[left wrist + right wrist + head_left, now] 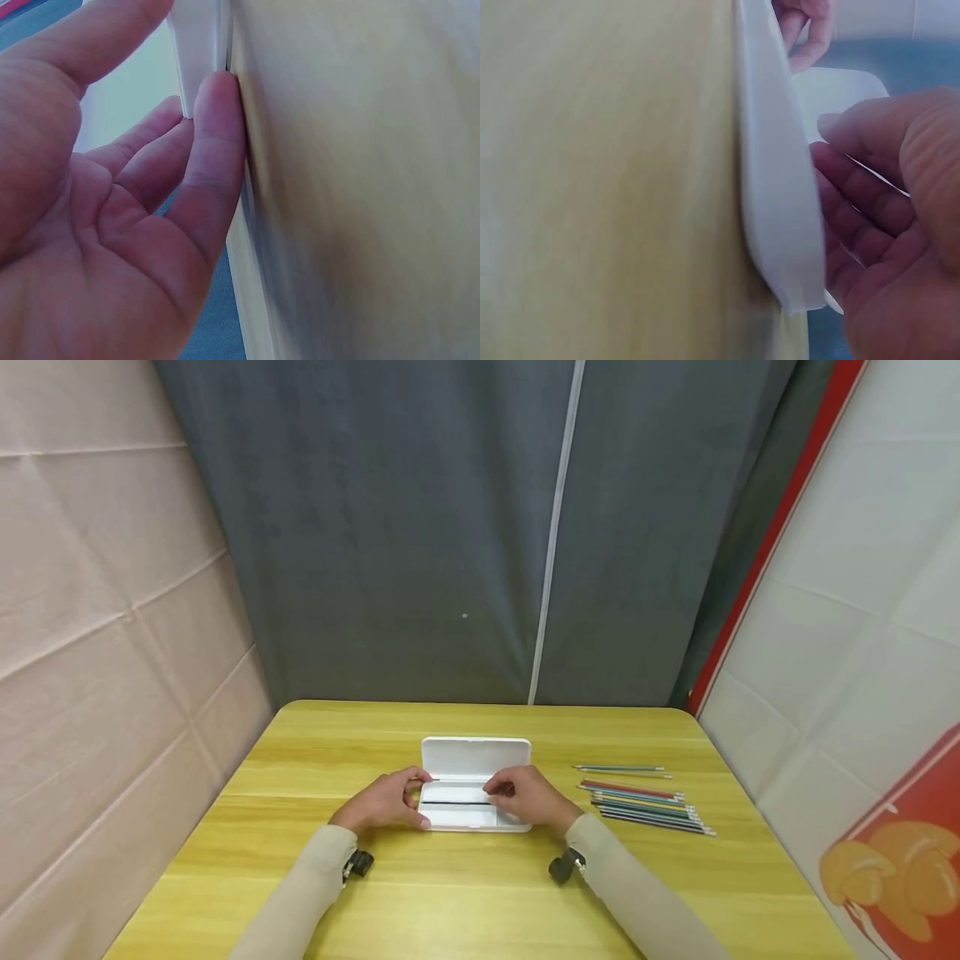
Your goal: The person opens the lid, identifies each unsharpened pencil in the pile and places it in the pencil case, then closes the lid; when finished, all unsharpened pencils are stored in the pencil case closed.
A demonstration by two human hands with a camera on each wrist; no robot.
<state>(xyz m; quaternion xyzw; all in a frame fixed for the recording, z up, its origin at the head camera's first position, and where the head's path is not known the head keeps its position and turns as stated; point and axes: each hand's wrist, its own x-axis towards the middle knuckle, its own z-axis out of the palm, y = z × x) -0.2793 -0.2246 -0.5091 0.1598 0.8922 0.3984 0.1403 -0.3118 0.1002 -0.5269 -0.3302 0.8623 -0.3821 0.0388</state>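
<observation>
A white pencil case (459,817) lies on the table with its lid (476,756) raised at the back. Inside, a thin dark strip (457,803) runs lengthwise between the front and back parts of the tray. My left hand (390,800) grips the case's left end, thumb at the front corner and fingers farther back; the left wrist view shows fingertips (217,94) against its edge. Over the right half of the tray is my right hand (528,795), fingers loosely bent and reaching in behind the front wall (780,172). Between its thumb (836,131) and forefinger nothing shows.
Right of the case, several pencils (645,806) in mixed colours lie in a row on the yellow wooden table (480,893). A couple more pencils (621,769) lie just behind them. A grey curtain (405,543) hangs beyond the table's far edge.
</observation>
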